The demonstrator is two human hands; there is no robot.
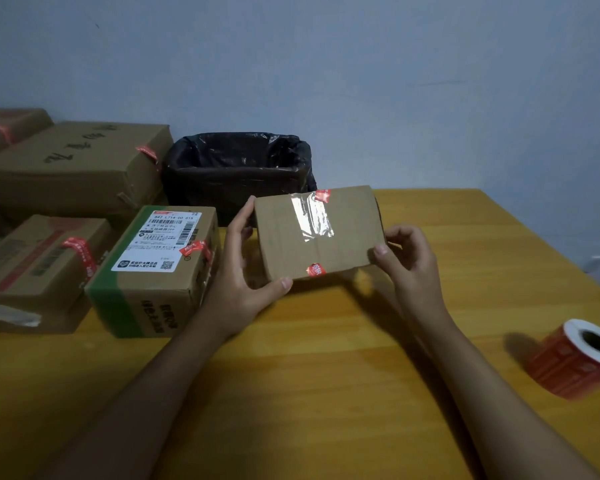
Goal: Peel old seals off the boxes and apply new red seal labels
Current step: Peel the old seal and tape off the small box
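Head view: both hands, left (pixel 243 271) and right (pixel 404 258), grip a small brown cardboard box (pixel 317 233) at mid-frame above the yellow wooden bench (pixel 309 375); its red seals (pixel 315 270) remain, so peeling seems unstarted.

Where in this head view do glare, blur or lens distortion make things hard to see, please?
Head view: glare whitens the clear tape on the held box; the label roll at the right edge is blurred and stretched; wide-angle distortion bends the table edge; lighting is dim, with soft shadows under the left hand and right hand.
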